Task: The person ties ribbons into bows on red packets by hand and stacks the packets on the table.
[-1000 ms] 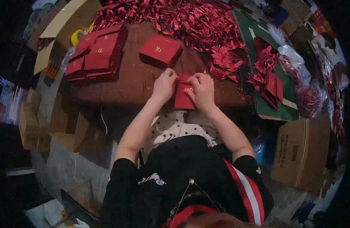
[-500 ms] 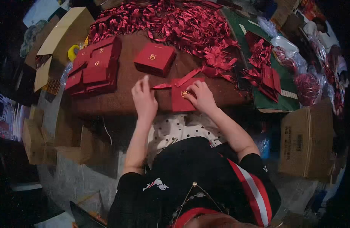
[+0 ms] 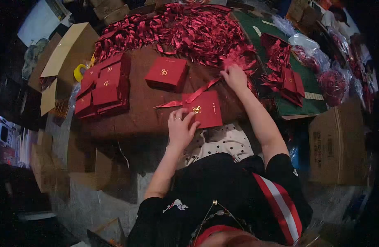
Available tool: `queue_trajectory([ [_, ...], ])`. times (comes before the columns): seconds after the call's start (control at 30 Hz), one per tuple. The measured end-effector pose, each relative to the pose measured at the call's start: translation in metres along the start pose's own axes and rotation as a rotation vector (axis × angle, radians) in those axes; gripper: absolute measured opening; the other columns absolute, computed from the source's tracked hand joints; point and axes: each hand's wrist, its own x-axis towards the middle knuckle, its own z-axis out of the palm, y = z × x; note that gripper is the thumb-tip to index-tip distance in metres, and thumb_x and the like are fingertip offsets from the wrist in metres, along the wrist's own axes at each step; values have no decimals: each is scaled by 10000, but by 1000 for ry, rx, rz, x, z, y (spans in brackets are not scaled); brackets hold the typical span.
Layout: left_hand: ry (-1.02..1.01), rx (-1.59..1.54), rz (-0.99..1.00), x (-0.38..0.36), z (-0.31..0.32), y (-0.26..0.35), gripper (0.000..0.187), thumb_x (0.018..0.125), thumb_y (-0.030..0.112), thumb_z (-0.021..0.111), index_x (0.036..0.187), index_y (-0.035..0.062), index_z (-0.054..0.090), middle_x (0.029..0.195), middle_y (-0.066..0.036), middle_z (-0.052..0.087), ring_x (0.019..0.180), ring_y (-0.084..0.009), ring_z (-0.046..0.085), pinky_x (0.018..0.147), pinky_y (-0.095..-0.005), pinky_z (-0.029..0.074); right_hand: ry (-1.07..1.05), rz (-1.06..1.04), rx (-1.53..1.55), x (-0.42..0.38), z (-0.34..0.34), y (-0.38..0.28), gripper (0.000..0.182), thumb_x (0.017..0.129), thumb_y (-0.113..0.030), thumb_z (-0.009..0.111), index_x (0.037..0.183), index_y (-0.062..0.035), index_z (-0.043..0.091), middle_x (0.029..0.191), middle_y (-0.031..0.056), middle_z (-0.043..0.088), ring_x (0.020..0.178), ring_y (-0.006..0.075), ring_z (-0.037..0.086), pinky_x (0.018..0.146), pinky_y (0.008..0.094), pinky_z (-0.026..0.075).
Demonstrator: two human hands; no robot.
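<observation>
On the far left of the brown table sits an open cardboard box with a yellow tape roll beside it, then a stack of red boxes bearing gold marks. Further right, a single red box lies apart, near the heap of red ribbons. At the table's near edge the left hand lies with fingers spread, pressing the left edge of a flat red box whose ribbon strip trails across it. Right of that, the right hand reaches into the ribbon heap, fingers curled, apparently pinching a ribbon. Beyond it lie a green mat and a cardboard carton.
</observation>
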Motion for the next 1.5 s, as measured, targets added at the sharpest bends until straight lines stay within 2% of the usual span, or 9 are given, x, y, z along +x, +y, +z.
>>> queue_trajectory([
  [0.2, 37, -5, 16, -3, 5, -2, 341, 842, 319, 755, 1118, 125, 704, 1199, -118, 569, 1166, -357, 481, 967, -498, 428, -311, 180, -225, 6, -4, -40, 566, 774, -590, 725, 832, -27, 727, 824, 183, 716, 798, 335, 718, 681, 465, 568],
  [0.5, 116, 7, -64, 5, 22, -17, 508, 850, 342, 754, 1256, 72, 613, 1287, -179, 504, 1141, -383, 483, 956, -476, 441, -5, -175, 769, -10, -35, -70, 159, 836, -191, 756, 960, -92, 772, 903, 81, 735, 838, 244, 711, 725, 343, 553],
  [0.63, 69, 136, -386, 10, 7, 0, 668, 830, 511, 722, 1235, 0, 574, 1220, -223, 509, 1132, -403, 490, 968, -486, 428, -154, -385, 608, -51, -52, -101, 163, 863, -173, 724, 1004, -92, 726, 881, 95, 629, 797, 300, 665, 703, 390, 537],
  [0.83, 159, 90, -385, 8, 15, -2, 556, 795, 378, 796, 1169, 28, 577, 1134, -178, 549, 1113, -373, 522, 940, -461, 444, -315, -370, 606, -82, -30, -118, 380, 792, 49, 592, 1141, -82, 660, 1033, 143, 578, 993, 361, 598, 819, 414, 506],
  [1.07, 253, 33, -318, 7, 20, -11, 573, 742, 436, 832, 1077, 38, 591, 872, -103, 578, 867, -306, 567, 774, -429, 464, 132, -337, 621, -55, -56, -116, 189, 852, -34, 692, 1040, -45, 672, 947, 99, 694, 890, 256, 666, 804, 364, 527],
  [1.2, 190, 87, -378, 10, 15, -9, 610, 739, 510, 815, 1075, 45, 607, 887, -88, 596, 866, -281, 582, 743, -419, 484, -241, 138, 1681, -39, -60, -112, 103, 967, -39, 622, 1046, 16, 656, 998, 86, 693, 893, 161, 678, 817, 300, 549],
  [1.27, 163, 63, -397, 10, 14, -8, 600, 738, 500, 818, 1077, 50, 612, 900, -87, 605, 880, -283, 587, 757, -416, 485, -430, -68, 1266, -48, -53, -112, 110, 946, -52, 644, 1053, -46, 669, 1013, 65, 677, 854, 186, 683, 768, 316, 555],
  [1.3, 157, 63, -394, 11, 14, -9, 584, 734, 476, 828, 1073, 53, 613, 902, -89, 609, 878, -286, 588, 766, -416, 481, -305, -486, 908, -50, -45, -111, 143, 908, -98, 674, 1050, -109, 683, 999, 78, 655, 862, 239, 690, 721, 345, 560],
  [1.5, 101, 15, -423, 11, 11, -11, 534, 742, 375, 831, 1102, 49, 608, 970, -112, 624, 954, -319, 596, 834, -423, 479, -276, -521, 357, -82, -9, -119, 183, 852, -283, 694, 940, -123, 681, 946, 66, 638, 906, 280, 649, 722, 416, 540],
])
